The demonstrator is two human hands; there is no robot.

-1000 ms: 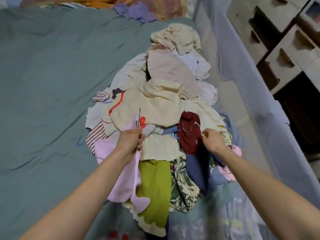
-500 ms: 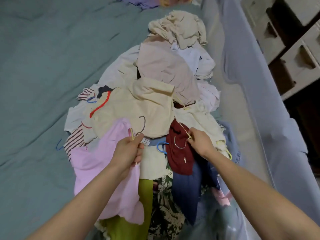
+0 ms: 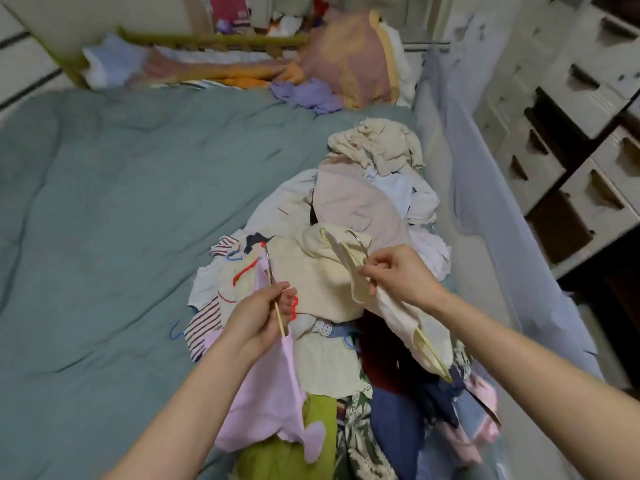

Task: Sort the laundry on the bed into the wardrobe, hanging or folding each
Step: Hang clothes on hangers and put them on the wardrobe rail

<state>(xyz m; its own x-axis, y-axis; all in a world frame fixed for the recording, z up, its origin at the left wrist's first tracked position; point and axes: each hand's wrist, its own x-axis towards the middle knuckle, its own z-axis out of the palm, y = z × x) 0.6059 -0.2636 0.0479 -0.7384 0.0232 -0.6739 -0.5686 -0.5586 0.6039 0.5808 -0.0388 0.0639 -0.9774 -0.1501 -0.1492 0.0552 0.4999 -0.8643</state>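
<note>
A heap of laundry (image 3: 349, 282) lies on the right side of the bed (image 3: 114, 209). My left hand (image 3: 258, 313) grips a thin wooden hanger (image 3: 277, 308) that carries a pale pink garment (image 3: 266, 393), lifted a little off the heap. My right hand (image 3: 398, 271) pinches a cream garment (image 3: 398, 317) on a second hanger with a metal hook (image 3: 358, 239), raised above the heap's right side. Under them lie cream, dark red, navy, green and floral clothes. The wardrobe is not in view.
A grey padded rail (image 3: 491, 216) runs along the bed's right edge. White drawer units (image 3: 568, 140) stand beyond it. Pillows and a purple cloth (image 3: 308, 95) lie at the head of the bed. Loose blue and red hangers poke from the heap's left side.
My right hand has left the dark red garment and lifted a cream garment on a hanger. My left hand has kept the pink garment's hanger and raised it. The camera has tilted up.
</note>
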